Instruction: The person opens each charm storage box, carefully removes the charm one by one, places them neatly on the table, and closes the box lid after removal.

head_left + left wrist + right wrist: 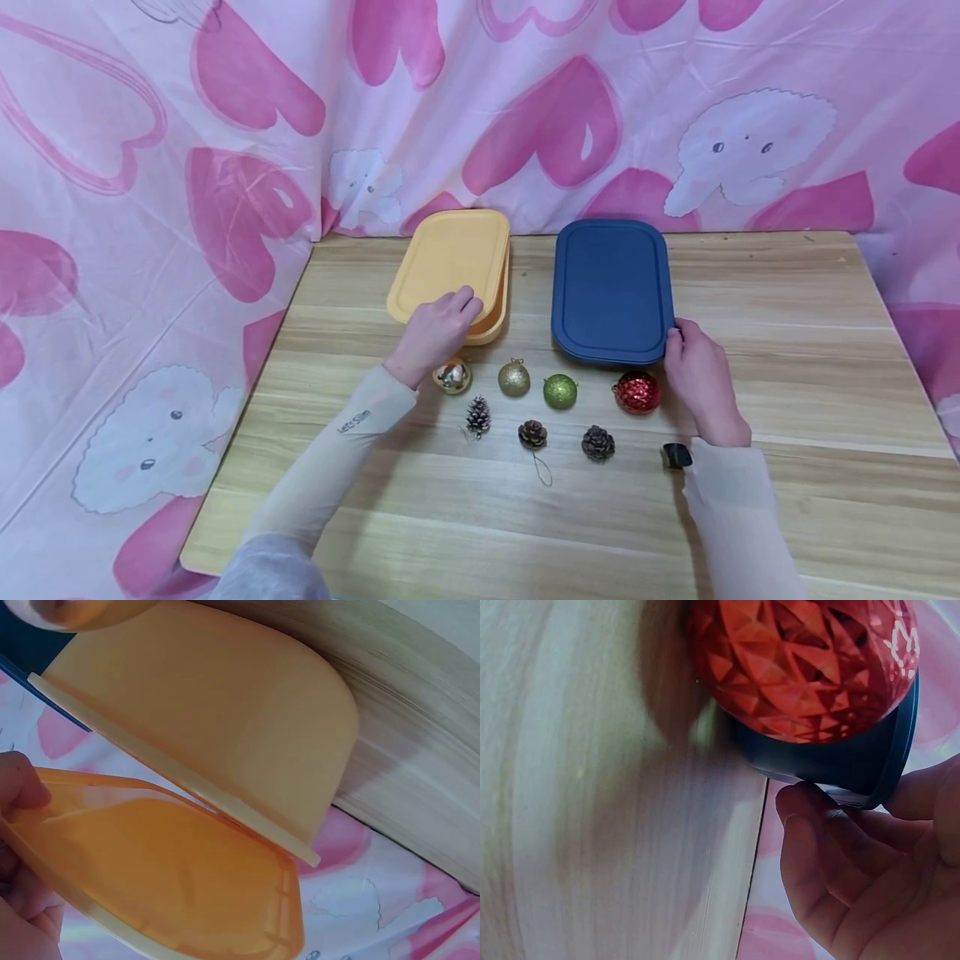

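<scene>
My left hand (437,337) pinches the near edge of a yellow lid (453,258), which is tilted up at the front over its yellow box (491,332). In the left wrist view the lid's orange-lit underside shows, with a gap between it and the box wall (240,712). My right hand (703,379) grips the near right corner of a blue box with its blue lid (611,287) lying flat on top. Thumb and curled fingers meet at the rim in the right wrist view, beside the box's side (840,761). A red faceted bauble (637,392) lies just before this corner.
In front of the boxes lie a shiny gold bauble (452,377), a glitter gold bauble (513,377) and a green bauble (560,391). Nearer are pine cones (532,434) and a small black object (677,455) by the right sleeve. A pink curtain (525,108) hangs behind the wooden table (480,517).
</scene>
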The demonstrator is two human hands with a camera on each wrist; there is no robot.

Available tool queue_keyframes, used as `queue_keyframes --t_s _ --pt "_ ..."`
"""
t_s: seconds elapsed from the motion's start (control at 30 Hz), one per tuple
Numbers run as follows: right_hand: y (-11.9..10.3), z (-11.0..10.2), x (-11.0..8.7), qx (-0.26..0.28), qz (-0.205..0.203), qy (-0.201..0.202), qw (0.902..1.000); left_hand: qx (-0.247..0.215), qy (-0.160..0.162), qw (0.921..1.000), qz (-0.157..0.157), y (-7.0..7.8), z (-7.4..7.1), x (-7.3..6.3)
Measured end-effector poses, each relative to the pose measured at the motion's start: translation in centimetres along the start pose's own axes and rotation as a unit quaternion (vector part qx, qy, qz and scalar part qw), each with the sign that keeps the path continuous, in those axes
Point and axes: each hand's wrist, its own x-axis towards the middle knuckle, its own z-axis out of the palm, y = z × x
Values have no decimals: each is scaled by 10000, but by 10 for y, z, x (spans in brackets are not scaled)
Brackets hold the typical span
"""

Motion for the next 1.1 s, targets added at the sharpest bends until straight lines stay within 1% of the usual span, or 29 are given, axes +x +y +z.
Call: queue_keyframes --t_s 0.13,0.27,0.47,0.6,0.73,0.8,1.1 --pt "0 0 0 -3 -15 2 10000 92 -78 9999 -102 2 3 4" --pt "0 0 0 -4 -36 19 10000 58 -201 9996 -164 5 6 6" --pt "0 0 0 -23 7 -16 10000 -226 -552 9974 -395 7 6 7" --pt "0 0 0 -27 40 -21 10000 -400 -604 9960 -522 7 7 6" --pt "0 0 0 -13 9 16 10000 -466 -527 9963 -490 6 10 4" --pt "0 0 0 0 -11 28 10000 -476 -540 9964 -444 7 10 3" --pt "0 0 0 -30 -30 -8 10000 -527 -884 9943 -277 8 12 1"
